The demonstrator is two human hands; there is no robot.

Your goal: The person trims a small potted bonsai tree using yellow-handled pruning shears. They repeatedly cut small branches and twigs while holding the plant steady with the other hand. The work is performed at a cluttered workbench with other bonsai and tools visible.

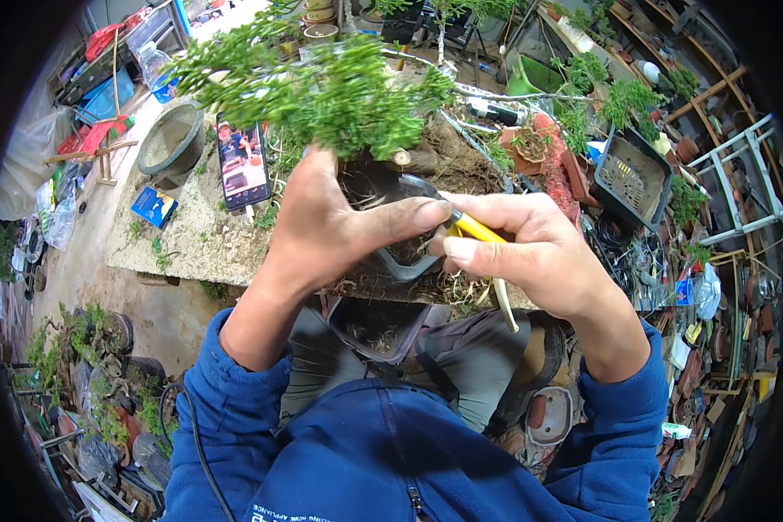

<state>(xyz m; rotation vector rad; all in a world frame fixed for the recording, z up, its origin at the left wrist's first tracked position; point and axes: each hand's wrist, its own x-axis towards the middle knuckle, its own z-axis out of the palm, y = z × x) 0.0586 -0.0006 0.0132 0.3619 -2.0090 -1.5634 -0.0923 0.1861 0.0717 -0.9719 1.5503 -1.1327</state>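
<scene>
A small bushy evergreen bonsai tree stands in front of me, its foliage slightly blurred. My left hand reaches round its trunk, the fingers mostly hidden behind the foliage and wood. The left thumb stretches across and presses by the metal head of a yellow-handled plier-like cutter. My right hand is closed on that cutter, one pale handle end sticking out below the palm. The tool's dark head lies close to a pale cut stub on the trunk; whether they touch is hard to see. A dark pot rim shows below the hands.
On the work slab to the left are a phone, a small blue box and a round grey pot. A black plastic basket lies on the right. Clutter and potted plants surround me; a dark container is between my legs.
</scene>
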